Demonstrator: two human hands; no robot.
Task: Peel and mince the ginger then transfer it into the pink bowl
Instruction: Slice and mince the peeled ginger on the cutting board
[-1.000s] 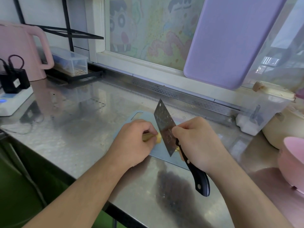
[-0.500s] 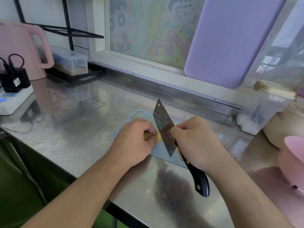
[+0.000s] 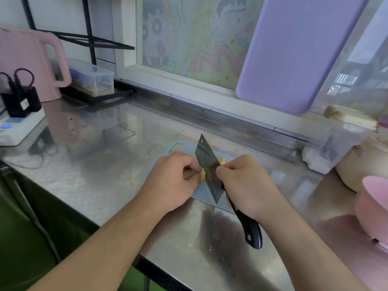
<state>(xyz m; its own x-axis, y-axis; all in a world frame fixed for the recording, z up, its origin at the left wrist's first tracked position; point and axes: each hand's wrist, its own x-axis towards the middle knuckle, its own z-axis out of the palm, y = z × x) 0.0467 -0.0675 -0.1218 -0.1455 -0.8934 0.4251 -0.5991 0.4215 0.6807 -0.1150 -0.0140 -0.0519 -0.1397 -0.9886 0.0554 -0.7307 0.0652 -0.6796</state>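
Here, the left hand [image 3: 172, 181] pinches the ginger [image 3: 190, 174] on the blue board [image 3: 201, 196], its long axis running nine-to-three; the right hand [image 3: 247, 185] grips the cleaver [image 3: 206, 162], tip toward eleven o'clock. The pink bowl [image 3: 375, 206] sits at three o'clock.

Since one second ago the cleaver [image 3: 206, 164] has shifted a little toward the left hand [image 3: 172, 181], so less of the ginger [image 3: 192, 174] shows between the blade and the left fingers [image 3: 192, 164]. Some pale cut bits [image 3: 221, 160] now show behind the blade on the cutting board [image 3: 178, 147]. The right hand [image 3: 245, 183] has moved with the blade.
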